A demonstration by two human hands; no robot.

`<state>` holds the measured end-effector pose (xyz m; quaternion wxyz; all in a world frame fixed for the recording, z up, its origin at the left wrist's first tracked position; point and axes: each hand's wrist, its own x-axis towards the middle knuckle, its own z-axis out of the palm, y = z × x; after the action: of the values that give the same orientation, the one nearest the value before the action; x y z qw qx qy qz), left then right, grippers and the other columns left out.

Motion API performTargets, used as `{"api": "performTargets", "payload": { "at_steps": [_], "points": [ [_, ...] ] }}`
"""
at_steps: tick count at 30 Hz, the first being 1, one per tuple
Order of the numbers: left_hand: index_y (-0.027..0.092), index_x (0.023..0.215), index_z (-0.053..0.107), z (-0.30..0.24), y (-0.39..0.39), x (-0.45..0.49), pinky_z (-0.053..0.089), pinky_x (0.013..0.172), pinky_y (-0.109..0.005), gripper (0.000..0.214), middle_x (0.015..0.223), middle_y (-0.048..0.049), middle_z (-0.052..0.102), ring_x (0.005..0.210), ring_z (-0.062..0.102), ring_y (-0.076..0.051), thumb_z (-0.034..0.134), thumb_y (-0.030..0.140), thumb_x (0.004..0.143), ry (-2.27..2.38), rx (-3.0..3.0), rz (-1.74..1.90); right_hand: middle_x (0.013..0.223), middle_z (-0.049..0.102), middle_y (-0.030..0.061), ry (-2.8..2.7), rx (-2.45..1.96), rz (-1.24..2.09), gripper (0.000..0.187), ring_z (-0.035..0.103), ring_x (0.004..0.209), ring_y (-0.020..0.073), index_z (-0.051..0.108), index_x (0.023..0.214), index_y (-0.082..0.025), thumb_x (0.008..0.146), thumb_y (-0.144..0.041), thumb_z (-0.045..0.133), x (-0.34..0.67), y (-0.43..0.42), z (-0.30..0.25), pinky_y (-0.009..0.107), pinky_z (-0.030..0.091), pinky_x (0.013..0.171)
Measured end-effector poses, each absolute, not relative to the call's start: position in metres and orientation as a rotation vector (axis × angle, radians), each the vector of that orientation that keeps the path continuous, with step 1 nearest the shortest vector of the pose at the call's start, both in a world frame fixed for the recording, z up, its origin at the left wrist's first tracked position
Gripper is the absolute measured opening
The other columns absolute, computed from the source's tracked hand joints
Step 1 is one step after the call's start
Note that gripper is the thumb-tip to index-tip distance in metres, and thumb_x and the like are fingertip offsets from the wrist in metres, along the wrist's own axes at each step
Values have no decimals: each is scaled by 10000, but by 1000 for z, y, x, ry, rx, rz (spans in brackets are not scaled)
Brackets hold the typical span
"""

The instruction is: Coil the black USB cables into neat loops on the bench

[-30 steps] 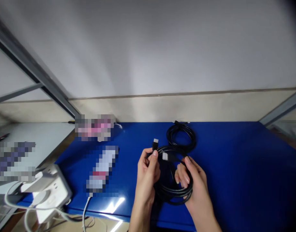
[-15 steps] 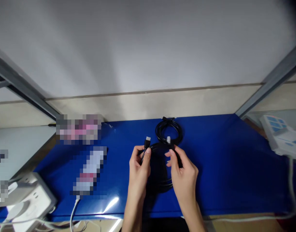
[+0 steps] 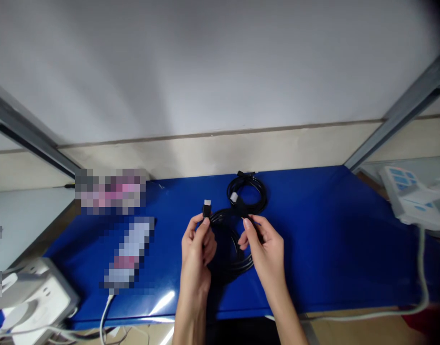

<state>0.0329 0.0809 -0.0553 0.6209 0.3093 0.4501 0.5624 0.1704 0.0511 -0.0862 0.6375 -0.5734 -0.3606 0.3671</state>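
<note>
Ok, L hand [image 3: 196, 243] pinches a black plastic plug w/ bright silver metal tip [image 3: 207, 210] btwn thumb + index, tip pointing up/away from wearer; other L fingers curled in. R hand [image 3: 267, 243] has thumb + index closed on a 2nd black plug w/ pale tip [image 3: 234, 197], tilted up-left. R plug body is dark + a bit blurry. Rest of R fingers bent, can't tell what they grip, if anything. Plugs are near each other, not touching.

Loops of glossy black round cable [image 3: 245, 264] are btwn the hands, above or on the shiny blue table [image 3: 323, 249]; can't tell if they touch the top.

Separate black cable coil [image 3: 265, 191] lies flat near table's far edge. R plug overlaps its near-L edge in view, contact unclear.

Table L side: pixelated oblong item [image 3: 129, 253] w/ white cord [image 3: 104, 314] off near edge; pixelated pinkish item [image 3: 110, 193] at back-L. Near-L corner: white boxy power strip [image 3: 56, 285]. Far R, past table: white plastic unit w/ blue patches [image 3: 408, 211].
</note>
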Motion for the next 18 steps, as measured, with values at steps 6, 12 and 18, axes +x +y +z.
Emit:
{"api": "performTargets", "payload": {
  "at_steps": [6, 12, 18],
  "points": [
    [131, 1141, 705, -50, 82, 33, 252, 403, -143, 426, 705, 75, 531, 445, 283, -10, 884, 386, 850, 979, 669, 1416, 1253, 808, 129, -906, -1328, 640, 383, 775, 1149, 282, 765, 1273, -215, 1027, -494, 673, 164, 52, -93, 393, 609, 1001],
    [169, 1423, 635, -54, 79, 50, 341, 395, -167, 637, 652, 80, 546, 419, 365, -57, 803, 543, 934, 1043, 713, 1369, 936, 786, 74, -748, -1360, 536, 465, 633, 548, 148, 725, 1352, -184, 1069, -529, 596, 149, 50, -94, 279, 540, 523],
    [200, 1124, 667, -58, 74, 66, 205, 363, -143, 373, 647, 96, 483, 413, 230, -36, 751, 529, 968, 1009, 648, 1429, 926, 729, 49, -507, -1332, 546, 534, 500, 479, 86, 678, 1423, -181, 1040, -553, 654, 139, 49, -90, 246, 476, 466]
  ]
}}
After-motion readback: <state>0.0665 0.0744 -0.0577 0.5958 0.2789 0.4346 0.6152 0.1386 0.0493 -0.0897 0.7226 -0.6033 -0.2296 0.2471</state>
